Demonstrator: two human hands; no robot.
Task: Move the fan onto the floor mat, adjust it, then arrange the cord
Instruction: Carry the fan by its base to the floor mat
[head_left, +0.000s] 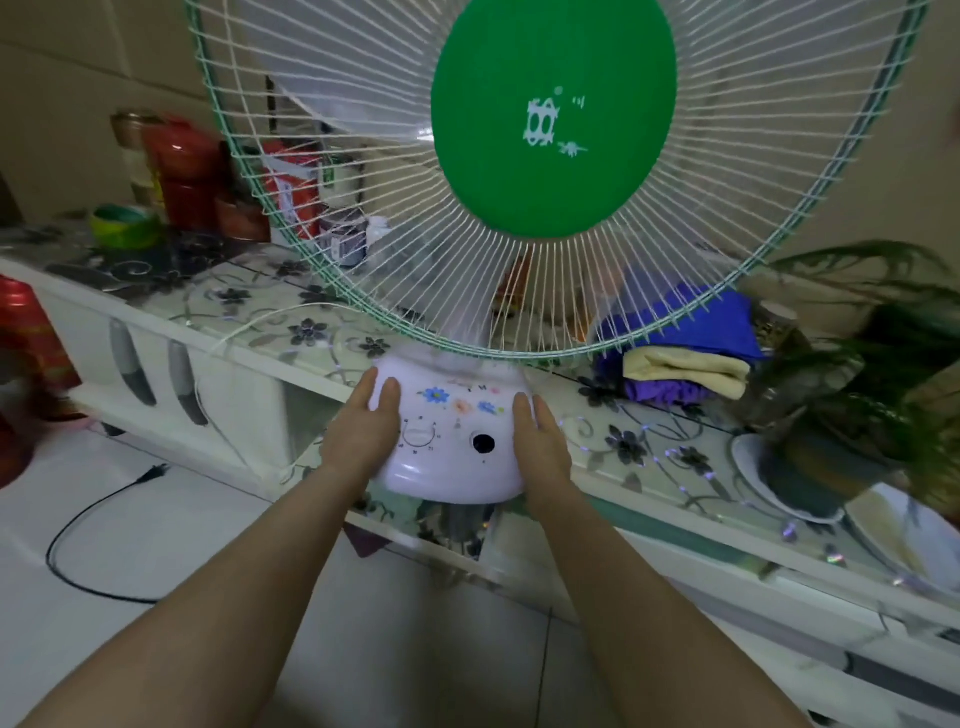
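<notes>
Far left of the hands, a red container (26, 332) is cut off by the frame edge, and a black cord (78, 525) with its plug (156, 472) loops over the pale floor (182, 649). Up and left of the left hand, blurred jars (176, 166) and a green roll (124, 224) stand at the back of the white cabinet (249, 317), whose top has a flowered covering; their labels cannot be read. A thin white cord (249, 325) runs across the top toward the fan's neck; its far end is lost behind the grille.

The left hand (363, 431) is pressed flat against the left side of the fan's base (452, 447), thumb on top, and the right hand (540, 441) mirrors it on the right side. The hands are apart with the base clamped between them. The base overhangs the cabinet's front edge; whether it still rests there or is lifted cannot be told. One knob hole on the base is dark.

Above the hands, the fan (556, 119) fills the view, its grille cropped at the top and right. Right of the right hand lie folded cloths (685, 353), partly behind the grille, then a blurred potted plant (857, 364) on a plate (748, 467).
</notes>
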